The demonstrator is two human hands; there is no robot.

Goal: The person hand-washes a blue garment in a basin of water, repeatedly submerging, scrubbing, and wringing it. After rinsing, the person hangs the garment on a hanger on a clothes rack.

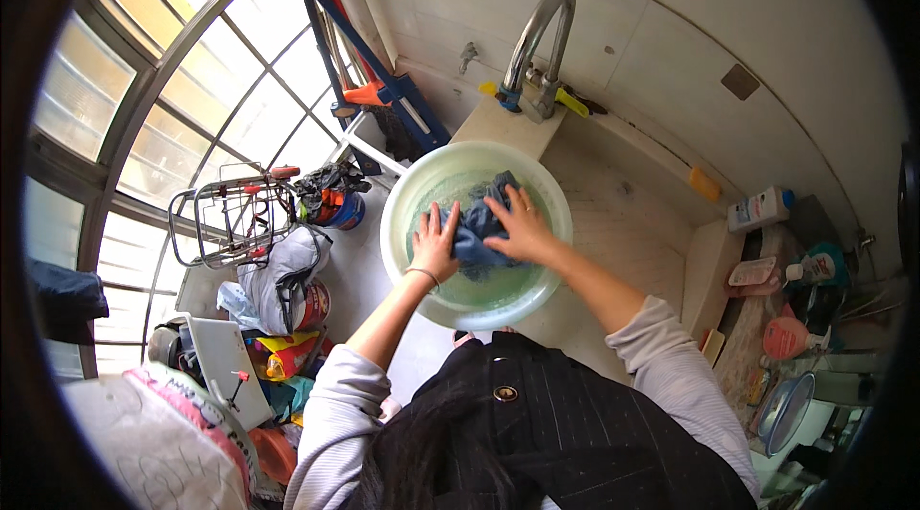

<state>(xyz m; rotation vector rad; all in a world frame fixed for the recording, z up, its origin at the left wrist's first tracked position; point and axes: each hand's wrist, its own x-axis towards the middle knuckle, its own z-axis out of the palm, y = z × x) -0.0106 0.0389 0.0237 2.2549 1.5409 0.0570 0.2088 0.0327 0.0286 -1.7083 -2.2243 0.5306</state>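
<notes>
A pale green plastic basin (402,222) holds greenish water with a sheen of foam or bubbles. A dark blue wet cloth (478,233) lies bunched in the water. My left hand (434,245), with a thin band at the wrist, is spread at the cloth's left edge. From the right, my right hand (523,228) rests on the cloth with its fingers apart and a ring on one finger. Neither hand is closed around the cloth. How deep the cloth reaches is hidden by the water.
A chrome faucet (535,43) rises behind the basin, beside a stone sink (618,237). An orange sponge (704,184) and a white bottle (758,209) sit at the right ledge. Mops with blue handles (345,25) lean back left, above a metal folding cart (230,219).
</notes>
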